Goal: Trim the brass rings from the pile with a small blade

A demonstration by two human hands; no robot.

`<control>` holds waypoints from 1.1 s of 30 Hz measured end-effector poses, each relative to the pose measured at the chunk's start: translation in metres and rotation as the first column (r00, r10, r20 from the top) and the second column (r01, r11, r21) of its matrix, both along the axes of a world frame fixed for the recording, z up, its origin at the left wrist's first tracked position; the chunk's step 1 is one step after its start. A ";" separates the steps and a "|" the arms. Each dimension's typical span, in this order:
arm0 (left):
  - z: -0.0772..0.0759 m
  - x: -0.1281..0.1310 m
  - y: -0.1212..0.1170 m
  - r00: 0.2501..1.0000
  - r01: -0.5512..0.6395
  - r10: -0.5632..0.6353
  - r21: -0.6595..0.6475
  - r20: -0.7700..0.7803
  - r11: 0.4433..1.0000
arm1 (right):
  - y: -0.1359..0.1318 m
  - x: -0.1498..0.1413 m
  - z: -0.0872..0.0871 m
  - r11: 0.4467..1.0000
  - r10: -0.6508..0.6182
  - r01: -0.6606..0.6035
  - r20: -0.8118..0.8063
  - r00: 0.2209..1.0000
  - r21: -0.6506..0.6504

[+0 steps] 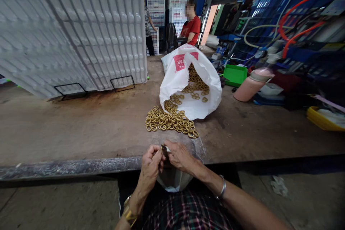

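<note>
My left hand (150, 163) and my right hand (179, 156) meet at the near edge of the brown table (81, 129), fingers pinched together. Between them sits a small dark and pale object (165, 148); I cannot make out what it is. Both hands are closed on it. Just beyond, a heap of brass rings (170, 119) spills out of a white plastic bag (199, 75) lying on its side with its mouth towards me. More rings lie inside the bag. A pale bag or pouch (172, 181) hangs below my hands at the table edge.
A large white moulded plastic tray (75, 25) leans upright at the left on black wire stands (70, 90). A pink bottle (252, 85), a green bin (235, 74) and a yellow tray (322, 118) lie at the right. A person in a red shirt (192, 27) sits behind.
</note>
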State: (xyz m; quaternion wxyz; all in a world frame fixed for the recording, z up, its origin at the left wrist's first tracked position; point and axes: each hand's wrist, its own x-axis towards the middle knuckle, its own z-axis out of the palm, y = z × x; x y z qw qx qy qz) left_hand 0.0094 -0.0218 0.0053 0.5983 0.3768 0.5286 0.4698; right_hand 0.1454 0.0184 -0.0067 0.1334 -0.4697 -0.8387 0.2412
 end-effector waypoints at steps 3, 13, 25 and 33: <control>0.000 0.000 0.000 1.000 -0.010 0.010 0.012 -0.014 1.000 | 0.000 -0.002 0.003 1.000 -0.021 0.021 0.038 0.999 -0.016; -0.003 -0.004 -0.007 0.997 0.025 -0.024 -0.009 0.067 1.000 | 0.005 -0.001 0.013 0.999 0.031 -0.025 0.135 0.990 -0.044; 0.001 -0.005 0.002 0.877 -0.013 0.075 -0.132 0.475 0.991 | 0.090 0.026 0.035 0.920 -0.340 0.277 0.212 0.916 0.276; -0.010 -0.009 0.010 0.816 0.011 0.086 -0.165 0.572 0.986 | 0.155 0.033 0.022 0.927 -0.339 0.279 0.241 0.909 0.251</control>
